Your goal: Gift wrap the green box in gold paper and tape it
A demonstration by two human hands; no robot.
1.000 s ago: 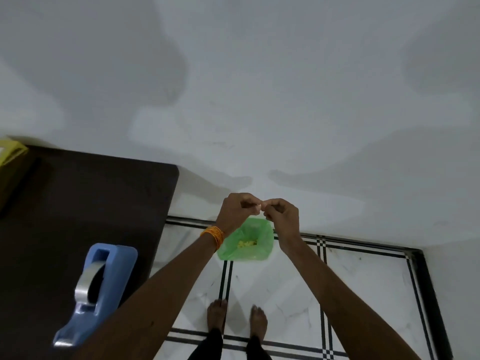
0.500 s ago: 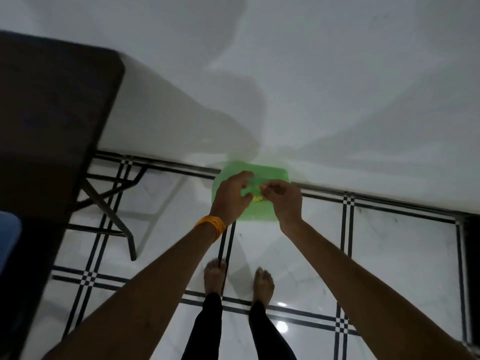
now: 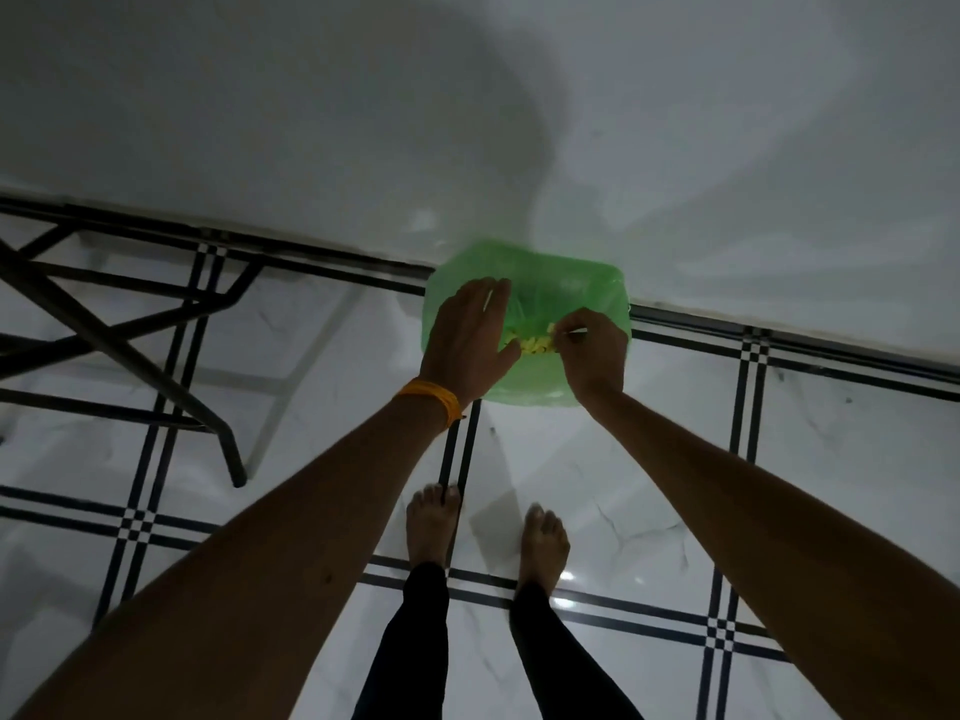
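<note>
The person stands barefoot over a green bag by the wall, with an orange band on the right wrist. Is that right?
Not quite. The head view shows the orange band on the left wrist, not the right. The rest holds: the person stands barefoot over the green bag by the wall.

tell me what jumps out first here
A bright green bag-lined bin sits on the tiled floor against the wall, yellow scraps inside. Both hands hang over it: the left hand open and flat, the right hand pinching a small scrap. Bare feet stand nearer the camera.
</note>
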